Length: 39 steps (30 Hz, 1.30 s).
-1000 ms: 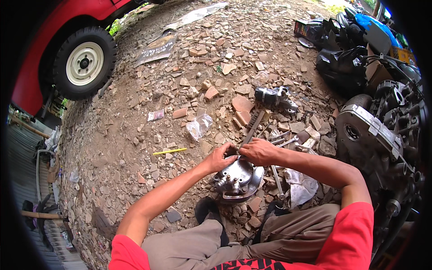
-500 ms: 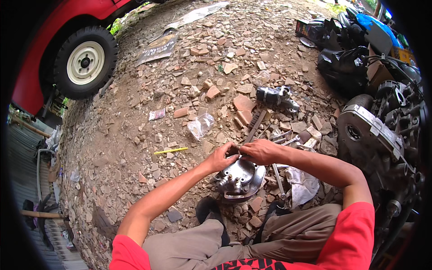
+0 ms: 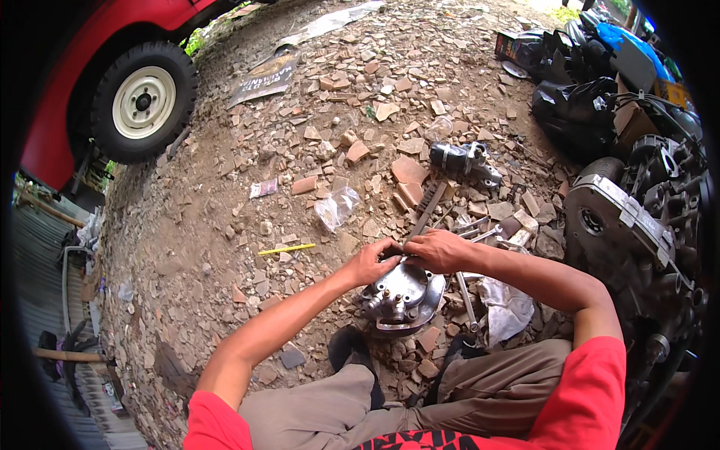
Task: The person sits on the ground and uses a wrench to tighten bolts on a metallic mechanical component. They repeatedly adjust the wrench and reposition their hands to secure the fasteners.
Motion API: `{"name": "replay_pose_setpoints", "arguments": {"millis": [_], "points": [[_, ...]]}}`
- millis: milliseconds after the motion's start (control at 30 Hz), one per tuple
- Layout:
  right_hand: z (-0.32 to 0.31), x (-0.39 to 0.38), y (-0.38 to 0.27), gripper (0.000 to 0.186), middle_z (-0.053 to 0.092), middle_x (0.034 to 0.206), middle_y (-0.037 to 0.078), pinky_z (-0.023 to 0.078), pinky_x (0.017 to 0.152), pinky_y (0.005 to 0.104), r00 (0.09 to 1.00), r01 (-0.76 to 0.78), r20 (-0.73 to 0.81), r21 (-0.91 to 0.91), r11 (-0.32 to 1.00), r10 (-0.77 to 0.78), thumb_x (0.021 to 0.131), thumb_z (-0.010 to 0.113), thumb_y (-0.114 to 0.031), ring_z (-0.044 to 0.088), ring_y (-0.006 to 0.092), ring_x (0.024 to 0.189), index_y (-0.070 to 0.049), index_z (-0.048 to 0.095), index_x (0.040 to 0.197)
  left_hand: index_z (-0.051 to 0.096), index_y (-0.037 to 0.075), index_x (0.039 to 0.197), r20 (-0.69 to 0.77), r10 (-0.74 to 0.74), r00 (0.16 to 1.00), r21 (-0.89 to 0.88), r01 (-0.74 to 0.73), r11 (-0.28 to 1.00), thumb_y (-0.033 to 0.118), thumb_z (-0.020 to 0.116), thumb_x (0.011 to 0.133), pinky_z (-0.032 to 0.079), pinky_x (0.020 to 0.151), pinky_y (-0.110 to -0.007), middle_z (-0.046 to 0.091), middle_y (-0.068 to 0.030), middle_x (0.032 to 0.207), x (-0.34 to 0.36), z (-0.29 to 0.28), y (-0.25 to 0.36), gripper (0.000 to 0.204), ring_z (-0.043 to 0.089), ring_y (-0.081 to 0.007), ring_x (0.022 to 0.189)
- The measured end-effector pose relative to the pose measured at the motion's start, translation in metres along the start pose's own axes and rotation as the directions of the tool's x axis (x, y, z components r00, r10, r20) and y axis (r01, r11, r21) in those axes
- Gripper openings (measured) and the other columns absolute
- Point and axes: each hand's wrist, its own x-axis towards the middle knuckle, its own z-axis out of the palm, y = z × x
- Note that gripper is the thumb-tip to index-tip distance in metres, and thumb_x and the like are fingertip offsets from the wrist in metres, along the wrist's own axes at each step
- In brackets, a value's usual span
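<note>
My left hand [image 3: 373, 262] and my right hand [image 3: 436, 251] meet at the upper rim of a round silver metal housing [image 3: 397, 296] lying on the rubble between my feet. Both have fingers pinched around a small part there, which is too hidden to name. Just beyond them lies a dark wire brush [image 3: 430, 199]. Right of the housing are a long wrench [image 3: 468, 306], several other wrenches [image 3: 487, 234] and a dirty white rag [image 3: 508, 313].
A dark cylindrical metal component [image 3: 459, 159] lies farther out. Engine parts [image 3: 611, 225] and black bags [image 3: 566, 120] are piled at the right. A red vehicle's wheel [image 3: 142, 103] is upper left. A yellow stick [image 3: 286, 248] and plastic bag [image 3: 336, 210] lie on broken tiles.
The whole scene has shifted very slightly rightward in the view. My hands stay together at the housing's upper rim, with barely any visible change in their grip.
</note>
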Motion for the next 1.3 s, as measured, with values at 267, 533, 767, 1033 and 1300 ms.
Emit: {"name": "replay_pose_setpoints", "arguments": {"millis": [267, 533, 767, 1033, 1300], "points": [[0.014, 0.008, -0.006, 0.033, 0.062, 0.071, 0.011, 0.051, 0.068, 0.0443, 0.996, -0.081, 0.029, -0.127, 0.989, 0.085, 0.102, 0.054, -0.036, 0.065, 0.0317, 0.066, -0.003, 0.056, 0.101, 0.064, 0.002, 0.123, 0.014, 0.011, 1.000, -0.033, -0.011, 0.999, 0.014, 0.058, 0.097, 0.049, 0.098, -0.036, 0.069, -0.0140, 0.116, 0.001, 0.000, -0.015, 0.030, 0.065, -0.0219, 0.110], [0.001, 0.014, -0.022, 0.043, 0.058, 0.053, 0.017, 0.049, 0.049, 0.0482, 0.948, -0.314, 0.012, -0.129, 0.940, 0.319, 0.101, 0.054, -0.035, 0.063, 0.0367, 0.048, -0.004, 0.059, 0.072, 0.065, 0.000, 0.121, -0.002, 0.026, 1.000, 0.022, -0.026, 0.999, 0.015, 0.058, 0.097, 0.050, 0.100, -0.038, 0.070, -0.0154, 0.117, 0.004, -0.001, -0.010, 0.029, 0.066, -0.0251, 0.112], [-0.020, -0.015, 0.029, 0.050, 0.067, 0.073, 0.027, 0.055, 0.070, 0.0530, 0.805, -0.590, 0.078, -0.002, 0.807, 0.588, 0.104, 0.046, -0.035, 0.068, 0.0456, 0.073, 0.003, 0.068, 0.079, 0.067, 0.002, 0.115, 0.026, -0.019, 0.999, 0.071, 0.017, 0.997, 0.032, 0.068, 0.096, 0.052, 0.096, -0.039, 0.071, -0.0153, 0.112, 0.000, -0.002, 0.002, 0.036, 0.067, -0.0252, 0.108], [0.026, -0.111, 0.025, 0.047, 0.074, 0.079, 0.013, 0.057, 0.067, 0.0400, 0.419, -0.668, 0.763, -0.109, 0.736, 0.493, 0.091, 0.064, -0.048, 0.072, 0.0290, 0.075, -0.003, 0.076, 0.095, 0.070, 0.002, 0.107, -0.005, -0.054, 0.999, 0.337, 0.053, 0.940, 0.044, 0.074, 0.089, 0.053, 0.092, -0.041, 0.070, -0.0176, 0.109, 0.012, 0.006, 0.027, 0.045, 0.068, -0.0312, 0.103], [0.080, -0.170, 0.024, 0.052, 0.070, 0.082, 0.024, 0.056, 0.070, 0.0476, 0.645, -0.691, 0.515, 0.078, 0.718, 0.565, 0.092, 0.065, -0.051, 0.070, 0.0397, 0.079, 0.001, 0.070, 0.087, 0.071, 0.005, 0.111, -0.024, -0.018, 1.000, 0.322, 0.025, 0.946, 0.039, 0.074, 0.091, 0.053, 0.089, -0.039, 0.069, -0.0146, 0.107, 0.018, 0.019, 0.025, 0.039, 0.069, -0.0278, 0.100]]}}
